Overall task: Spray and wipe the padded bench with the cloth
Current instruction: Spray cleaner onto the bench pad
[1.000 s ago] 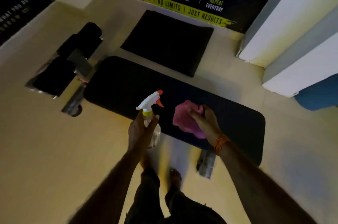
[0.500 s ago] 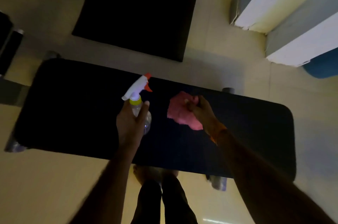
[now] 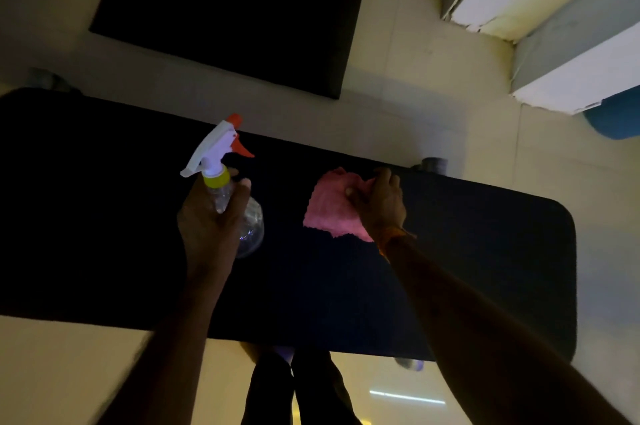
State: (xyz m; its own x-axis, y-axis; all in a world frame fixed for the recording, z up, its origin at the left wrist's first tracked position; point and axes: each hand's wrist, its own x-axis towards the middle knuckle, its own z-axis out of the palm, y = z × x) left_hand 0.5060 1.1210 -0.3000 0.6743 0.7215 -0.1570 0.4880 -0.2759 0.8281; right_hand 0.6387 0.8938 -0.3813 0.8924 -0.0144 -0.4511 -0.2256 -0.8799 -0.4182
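Note:
The black padded bench stretches across the middle of the view, seen from above. My left hand grips a clear spray bottle with a white head, orange trigger and yellow collar, held upright over the bench's middle, nozzle pointing away from me. My right hand presses a crumpled pink cloth onto the pad near its far edge, to the right of the bottle. An orange band circles my right wrist.
A black floor mat lies beyond the bench on the pale tiled floor. A white and grey stepped wall and a blue object stand at the upper right. Bench feet show at the far edge. My legs stand at the near edge.
The view has closed in and tilted down over the bench. My right hand has carried the cloth toward the far edge. The bottle stays upright in my left hand.

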